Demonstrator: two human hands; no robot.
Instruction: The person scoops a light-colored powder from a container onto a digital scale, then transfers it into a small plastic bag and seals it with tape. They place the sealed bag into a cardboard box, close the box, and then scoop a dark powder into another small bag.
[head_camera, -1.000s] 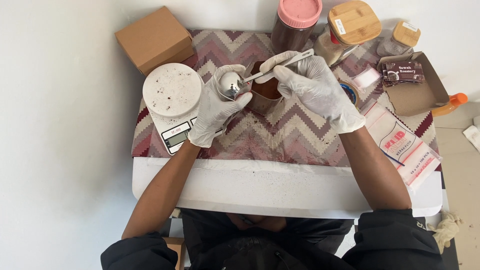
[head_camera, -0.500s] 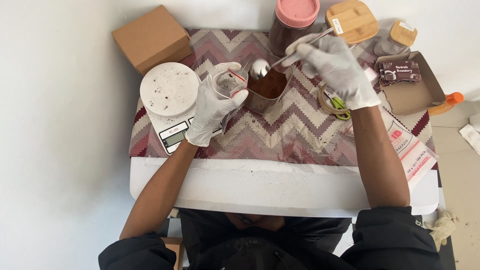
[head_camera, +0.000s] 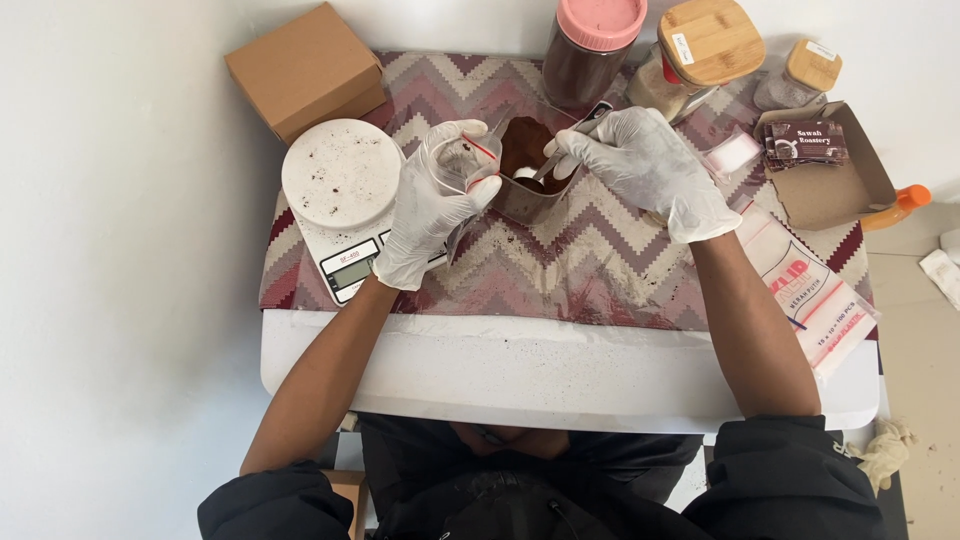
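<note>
Left hand (head_camera: 432, 215), white-gloved: fingers closed around a small clear plastic bag (head_camera: 458, 160) with a red strip at its mouth, held open just left of the powder container. Right hand (head_camera: 645, 165), white-gloved: fingers pinched together on the handle of a metal spoon (head_camera: 545, 165), its bowl lowered into the container. Container (head_camera: 535, 170): clear, open-topped, holding brown powder, standing on the zigzag-patterned cloth (head_camera: 600, 260) between the two hands; the bag's mouth sits just beside its left rim. Kitchen scale (head_camera: 340, 190): white, round platform flecked with dark specks, small display at its front edge, just left of the left hand. Cardboard box (head_camera: 305, 70): brown, closed, at the far left corner, near the scale. Jar with pink lid (head_camera: 595, 40): dark contents, behind the container. Jar with wooden lid (head_camera: 700, 45): pale contents, beside the pink-lidded jar, on its right. Smaller wooden-lidded jar (head_camera: 800, 75): further right. Open cardboard tray (head_camera: 840, 190): holds dark printed cards, right of the right hand. Orange object (head_camera: 900, 205): only partly visible at the tray's right edge, kind cannot be told. Stack of clear printed plastic bags (head_camera: 815, 300): lies at the right forearm. Table (head_camera: 560, 370): white, its front edge bare below the cloth.
</note>
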